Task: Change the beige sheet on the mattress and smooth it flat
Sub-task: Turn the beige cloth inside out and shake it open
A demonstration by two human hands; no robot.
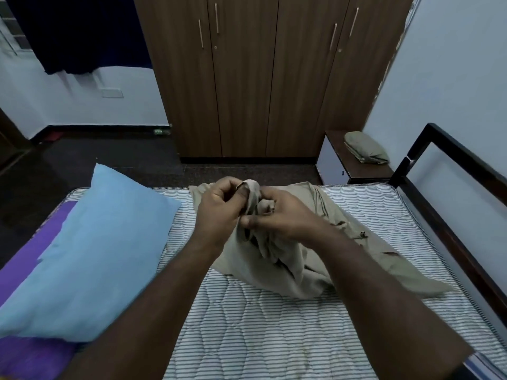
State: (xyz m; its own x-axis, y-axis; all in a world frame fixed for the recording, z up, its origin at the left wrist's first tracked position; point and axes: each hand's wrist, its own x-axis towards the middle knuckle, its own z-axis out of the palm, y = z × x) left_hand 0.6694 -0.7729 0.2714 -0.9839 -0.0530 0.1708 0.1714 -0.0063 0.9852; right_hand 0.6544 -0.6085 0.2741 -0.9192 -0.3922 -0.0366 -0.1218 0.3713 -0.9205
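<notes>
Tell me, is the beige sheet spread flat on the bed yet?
No. The beige sheet is bunched in a crumpled heap, pinched by the left hand and right hand, and the striped mattress lies mostly bare.

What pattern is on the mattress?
Thin dark and white stripes with wavy quilting on the mattress, seen in the head view.

pillow (pixel 90 250) blocks left, bare mattress (pixel 274 325) near

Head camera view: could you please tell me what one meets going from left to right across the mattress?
Purple cloth → blue pillow → left hand → right hand, both gripping the bunched beige sheet → bare striped mattress → dark bed frame.
</notes>
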